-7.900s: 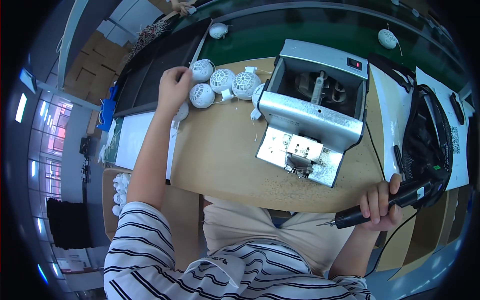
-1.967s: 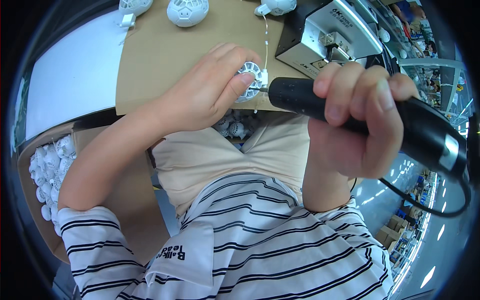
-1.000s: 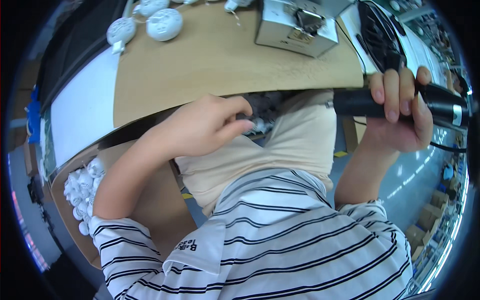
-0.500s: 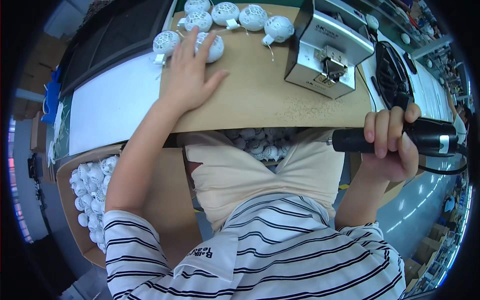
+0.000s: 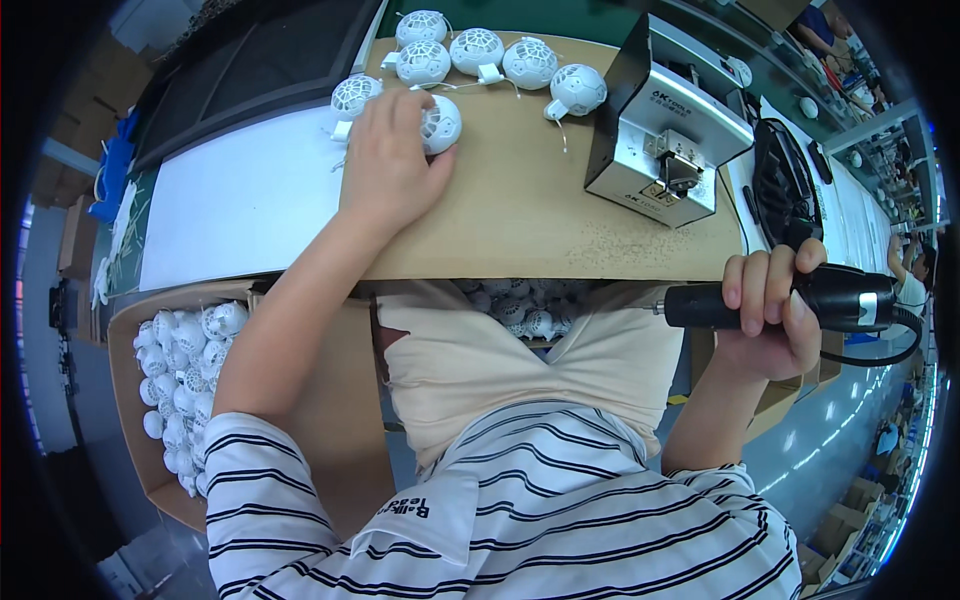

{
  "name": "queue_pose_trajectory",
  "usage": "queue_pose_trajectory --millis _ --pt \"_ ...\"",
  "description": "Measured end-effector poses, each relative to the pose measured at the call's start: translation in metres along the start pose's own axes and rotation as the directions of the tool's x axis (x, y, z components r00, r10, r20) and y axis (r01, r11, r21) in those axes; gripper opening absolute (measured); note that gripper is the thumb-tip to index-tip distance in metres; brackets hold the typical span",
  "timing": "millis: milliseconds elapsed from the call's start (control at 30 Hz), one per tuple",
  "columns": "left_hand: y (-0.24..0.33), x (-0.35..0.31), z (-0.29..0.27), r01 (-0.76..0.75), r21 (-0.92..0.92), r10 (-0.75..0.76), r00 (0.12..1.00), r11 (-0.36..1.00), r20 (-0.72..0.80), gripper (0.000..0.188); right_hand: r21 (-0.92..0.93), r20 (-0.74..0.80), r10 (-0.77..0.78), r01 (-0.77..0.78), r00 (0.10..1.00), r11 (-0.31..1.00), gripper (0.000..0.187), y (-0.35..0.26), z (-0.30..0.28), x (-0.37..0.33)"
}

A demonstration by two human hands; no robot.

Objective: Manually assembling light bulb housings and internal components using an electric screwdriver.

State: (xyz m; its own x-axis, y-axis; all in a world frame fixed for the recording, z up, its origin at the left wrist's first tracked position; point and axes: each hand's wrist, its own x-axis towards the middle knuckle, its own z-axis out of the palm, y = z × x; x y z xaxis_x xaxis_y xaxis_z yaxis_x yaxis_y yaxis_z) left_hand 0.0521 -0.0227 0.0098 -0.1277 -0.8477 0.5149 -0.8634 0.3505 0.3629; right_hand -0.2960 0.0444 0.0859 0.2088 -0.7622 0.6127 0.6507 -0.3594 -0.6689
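On the tan board, my left hand (image 5: pixel 392 165) has its fingers curled against a white openwork ball (image 5: pixel 441 125), covering part of it. Beside that hand sits another white ball (image 5: pixel 354 95) with a small white tab. Several more such balls (image 5: pixel 476 50) stand in a loose group further back, some with tabs and thin wires. My right hand (image 5: pixel 772 310) grips a black electric screwdriver (image 5: pixel 698 306) over the right side of my lap. Its bit points left and touches nothing.
A metal screw feeder (image 5: pixel 655 150) stands at the board's right, with crumbs scattered before it. Right of it lies a black cable bundle (image 5: pixel 785 185). A cardboard box (image 5: pixel 330 400) at my left holds many white balls; more lie under the table edge. Another person (image 5: pixel 908 275) is at far right.
The spread fingers of my left hand have curled in around the nearest ball. My right hand with the screwdriver is almost where it was; the whole view has shifted slightly.
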Motion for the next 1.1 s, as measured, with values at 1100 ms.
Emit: queue_pose_trajectory --millis 1100 --pt "0.054 -0.022 0.014 0.057 -0.729 0.263 0.911 0.682 0.318 0.068 -0.16 0.005 -0.182 0.181 0.983 0.97 0.033 0.033 0.052 0.043"
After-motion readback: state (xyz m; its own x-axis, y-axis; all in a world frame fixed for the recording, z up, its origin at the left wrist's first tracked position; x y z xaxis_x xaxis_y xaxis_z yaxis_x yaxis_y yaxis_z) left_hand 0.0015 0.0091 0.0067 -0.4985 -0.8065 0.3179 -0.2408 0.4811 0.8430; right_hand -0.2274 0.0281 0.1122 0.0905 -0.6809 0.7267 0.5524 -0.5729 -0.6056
